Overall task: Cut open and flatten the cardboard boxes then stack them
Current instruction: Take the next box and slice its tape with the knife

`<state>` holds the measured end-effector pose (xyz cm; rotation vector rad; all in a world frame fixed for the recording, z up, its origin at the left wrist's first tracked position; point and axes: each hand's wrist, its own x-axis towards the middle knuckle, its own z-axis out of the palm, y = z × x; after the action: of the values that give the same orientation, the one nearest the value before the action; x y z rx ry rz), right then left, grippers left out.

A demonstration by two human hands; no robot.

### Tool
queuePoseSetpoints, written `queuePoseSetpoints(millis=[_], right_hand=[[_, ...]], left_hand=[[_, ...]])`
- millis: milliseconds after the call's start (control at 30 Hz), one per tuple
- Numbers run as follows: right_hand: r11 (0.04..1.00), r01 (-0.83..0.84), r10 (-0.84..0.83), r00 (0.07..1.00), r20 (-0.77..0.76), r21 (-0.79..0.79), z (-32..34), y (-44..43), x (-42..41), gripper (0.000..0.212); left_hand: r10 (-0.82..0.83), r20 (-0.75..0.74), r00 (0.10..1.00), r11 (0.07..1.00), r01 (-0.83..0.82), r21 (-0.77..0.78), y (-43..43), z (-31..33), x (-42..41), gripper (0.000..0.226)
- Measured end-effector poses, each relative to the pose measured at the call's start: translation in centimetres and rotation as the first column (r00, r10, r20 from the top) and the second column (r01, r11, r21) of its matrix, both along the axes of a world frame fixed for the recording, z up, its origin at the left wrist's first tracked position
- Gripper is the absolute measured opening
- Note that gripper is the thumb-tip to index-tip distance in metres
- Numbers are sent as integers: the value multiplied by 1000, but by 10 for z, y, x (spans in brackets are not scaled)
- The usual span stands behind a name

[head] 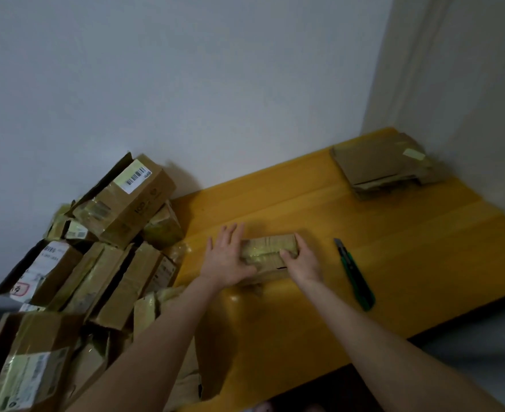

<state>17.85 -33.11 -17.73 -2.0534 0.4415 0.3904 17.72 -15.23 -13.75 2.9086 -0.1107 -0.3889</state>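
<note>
Yellow table sitting in white-walled corner. Far left, pile of taped boxes heaping beside table's left edge. Left hand reaching forward, arm extended, fingers straight and spread, palm pressing on left end of small box. Box lying mid-table between both hands. Right hand gripping box's right end, fingers curling over it. Green utility knife lying just right of that hand, untouched. Flattened cardboard stack resting in table's far right corner.

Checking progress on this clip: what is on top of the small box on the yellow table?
The left hand presses flat on the small box at left; the right hand grips its right end. Taped cardboard shows between them; what lies under the hands is covered.
</note>
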Motion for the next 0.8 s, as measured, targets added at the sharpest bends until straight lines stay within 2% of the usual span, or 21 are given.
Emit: queuePoseSetpoints(millis=[67, 133, 200, 267, 367, 433, 500, 667, 733, 800], right_hand=[[1000, -16, 15, 1000, -14, -18, -2, 3, 3, 55], [999, -21, 20, 1000, -7, -31, -4, 0, 1, 47], [986, -16, 15, 1000, -7, -168, -9, -14, -5, 48], [924, -20, 4, 999, -43, -381, -14, -36, -12, 51], [836, -98, -10, 981, -195, -540, -24, -65, -22, 68], [830, -151, -29, 949, -313, -537, -31, -76, -24, 73], [841, -158, -46, 932, -359, -518, -38, -78, -26, 69], [799, -107, -53, 968, -246, -591, -54, -59, -40, 44], [838, -95, -62, 961, -268, -537, -54, -50, -38, 35], [925, -85, -49, 940, -338, -370, -46, -43, -31, 32]], left_hand=[[-184, -81, 980, 979, 190, 73, -11, -5, 5, 114], [-260, -157, 953, 950, 282, 137, -23, -11, 9, 117], [-266, -178, 947, 941, 295, 163, -30, -17, 13, 110], [-250, -172, 953, 947, 278, 159, -29, -20, 17, 105], [-269, -174, 947, 940, 298, 168, -24, -21, 24, 104], [-287, -169, 943, 934, 315, 170, -22, -22, 26, 105], [-294, -171, 940, 931, 322, 172, -22, -23, 25, 106], [-249, -215, 944, 956, 276, 104, -22, -21, 26, 100], [-234, -209, 950, 962, 257, 88, -24, -18, 25, 95], [-259, -183, 949, 952, 283, 121, -26, -14, 23, 93]])
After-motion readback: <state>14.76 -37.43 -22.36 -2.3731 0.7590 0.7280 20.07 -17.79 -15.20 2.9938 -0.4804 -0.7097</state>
